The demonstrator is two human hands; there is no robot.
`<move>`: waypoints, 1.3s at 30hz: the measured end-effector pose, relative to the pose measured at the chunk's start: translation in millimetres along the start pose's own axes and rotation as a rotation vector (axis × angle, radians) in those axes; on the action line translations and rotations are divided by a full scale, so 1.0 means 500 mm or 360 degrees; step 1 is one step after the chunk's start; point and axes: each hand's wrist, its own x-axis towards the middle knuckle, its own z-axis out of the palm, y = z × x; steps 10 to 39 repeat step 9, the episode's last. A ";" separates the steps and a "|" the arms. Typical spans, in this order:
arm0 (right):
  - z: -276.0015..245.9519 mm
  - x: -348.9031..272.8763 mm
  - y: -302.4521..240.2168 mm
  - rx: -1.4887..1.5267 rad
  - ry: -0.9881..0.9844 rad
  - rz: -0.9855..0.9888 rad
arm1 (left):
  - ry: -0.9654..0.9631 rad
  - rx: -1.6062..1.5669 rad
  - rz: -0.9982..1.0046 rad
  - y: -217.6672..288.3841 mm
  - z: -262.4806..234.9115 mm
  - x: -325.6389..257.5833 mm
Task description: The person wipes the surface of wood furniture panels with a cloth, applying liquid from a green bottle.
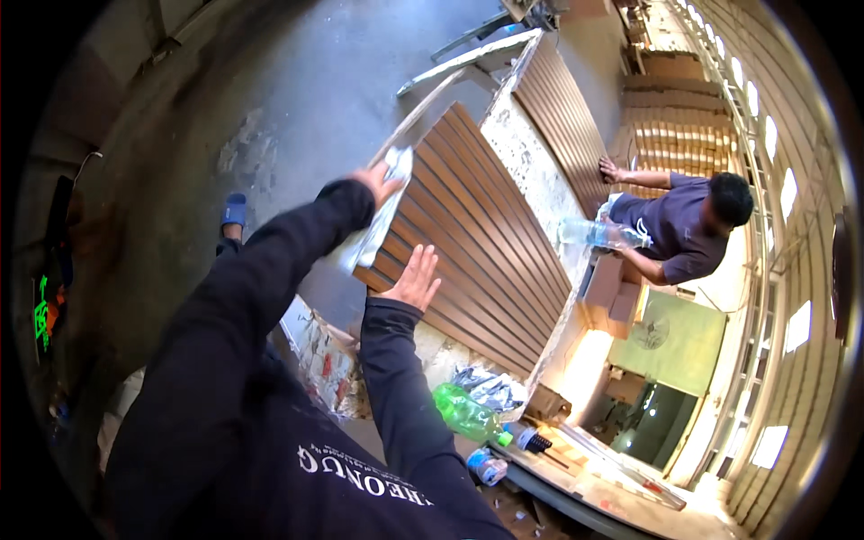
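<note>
A brown slatted panel (477,234) lies tilted across the white-spattered worktable in front of me. My left hand (382,184) is closed on a crumpled white cloth (382,220) at the panel's left edge. Part of the cloth hangs over that edge, and its lower end is blurred. Flat on the slats near the close corner rests my right hand (414,281), fingers extended, holding nothing. A second slatted panel (562,121) lies farther along the table, under another person's hand (614,169).
Across the table a person (688,225) in a dark shirt holds a clear plastic bottle (598,234). Close to my right forearm lie a green bottle (468,414), a crumpled silvery wrapper (495,389) and a small capped bottle (487,466). Stacked boards (679,135) stand behind.
</note>
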 end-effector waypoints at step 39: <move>0.027 0.090 0.148 0.0348 -0.0878 -0.0220 | 0.0039 0.0065 0.0002 -0.084 -0.011 -0.207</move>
